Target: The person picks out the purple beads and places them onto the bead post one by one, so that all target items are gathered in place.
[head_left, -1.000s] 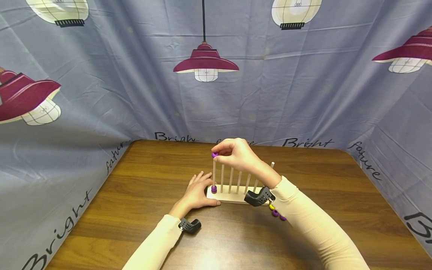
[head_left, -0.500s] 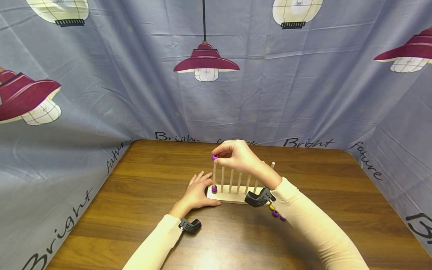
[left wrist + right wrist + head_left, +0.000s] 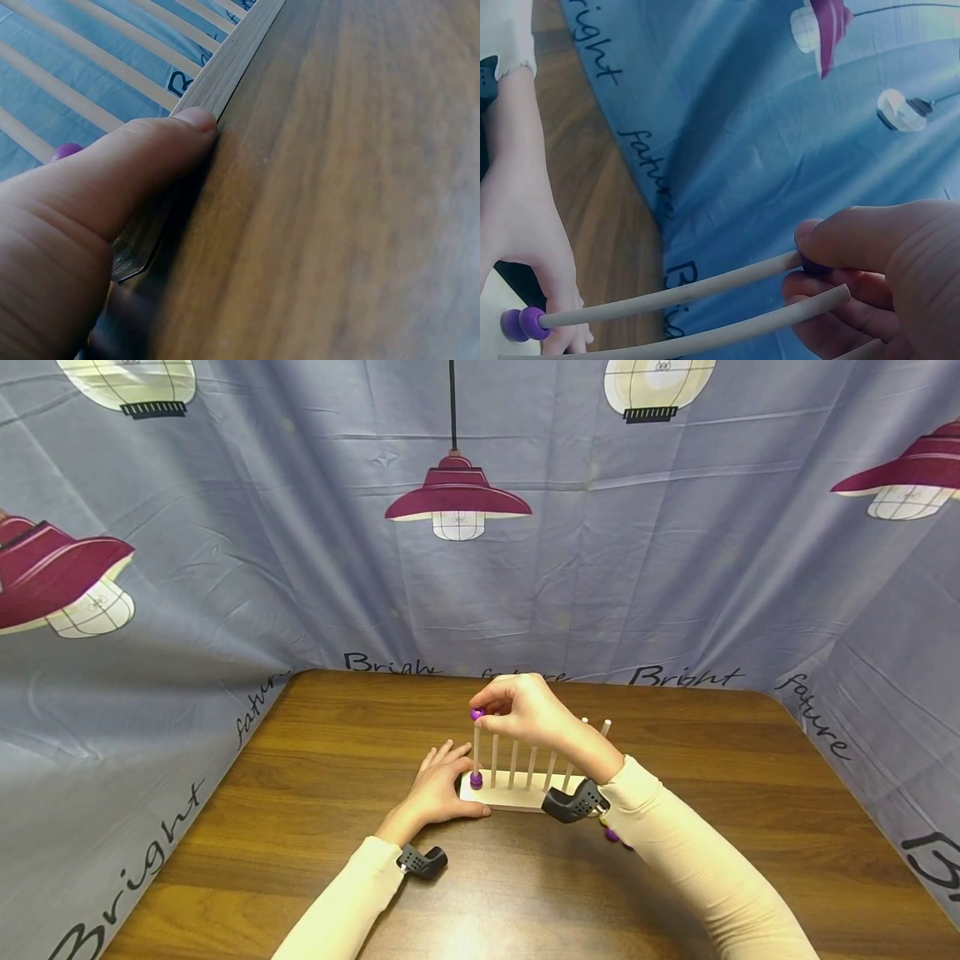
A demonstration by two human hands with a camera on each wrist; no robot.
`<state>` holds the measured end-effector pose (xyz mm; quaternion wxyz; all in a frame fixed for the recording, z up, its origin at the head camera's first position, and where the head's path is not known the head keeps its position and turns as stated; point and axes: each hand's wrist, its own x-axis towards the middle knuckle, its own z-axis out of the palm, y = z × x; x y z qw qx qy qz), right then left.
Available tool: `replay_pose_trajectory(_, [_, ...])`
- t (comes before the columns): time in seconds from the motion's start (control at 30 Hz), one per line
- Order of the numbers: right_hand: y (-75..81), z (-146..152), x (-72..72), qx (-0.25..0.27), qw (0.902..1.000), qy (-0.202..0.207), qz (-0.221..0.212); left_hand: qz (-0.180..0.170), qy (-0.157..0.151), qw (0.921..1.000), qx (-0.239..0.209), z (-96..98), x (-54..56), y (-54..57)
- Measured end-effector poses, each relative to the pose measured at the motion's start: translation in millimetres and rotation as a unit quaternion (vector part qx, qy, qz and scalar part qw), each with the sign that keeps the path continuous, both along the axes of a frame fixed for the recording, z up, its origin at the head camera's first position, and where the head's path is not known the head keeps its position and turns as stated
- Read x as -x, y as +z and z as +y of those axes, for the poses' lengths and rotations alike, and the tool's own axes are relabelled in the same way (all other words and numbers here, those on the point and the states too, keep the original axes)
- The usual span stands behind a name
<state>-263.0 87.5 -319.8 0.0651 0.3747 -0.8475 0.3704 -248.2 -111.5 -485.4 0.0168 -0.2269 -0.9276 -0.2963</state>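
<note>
A pale wooden peg stand (image 3: 517, 798) with a row of several upright pegs stands on the table in the head view. My left hand (image 3: 435, 789) grips its left end, thumb along the front edge (image 3: 196, 120) and the other fingers behind. Two purple beads (image 3: 476, 781) sit stacked at the foot of the leftmost peg (image 3: 476, 750). At that peg's top, my right hand (image 3: 528, 710) pinches another purple bead (image 3: 477, 714) between thumb and fingers. In the right wrist view the bead (image 3: 814, 268) is at the peg's tip, mostly covered by the fingers.
Loose beads, one purple (image 3: 612, 835) and one yellow (image 3: 603, 820), lie off the stand's right end, partly hidden by the right sleeve (image 3: 675, 827). The brown wooden table (image 3: 337, 735) reaches back to a printed blue-grey curtain (image 3: 300, 527).
My right hand has come slightly lower with the pinched bead at the leftmost peg's top. The left hand keeps its place on the stand.
</note>
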Motion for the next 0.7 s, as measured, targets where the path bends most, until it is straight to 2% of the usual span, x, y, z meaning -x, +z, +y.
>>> replay_pose_trajectory(0.7, [-0.7,0.1,-1.1,0.006,1.0000,0.006,0.006,-0.001,0.002,1.0000,0.006,0.0,1.2,-1.8])
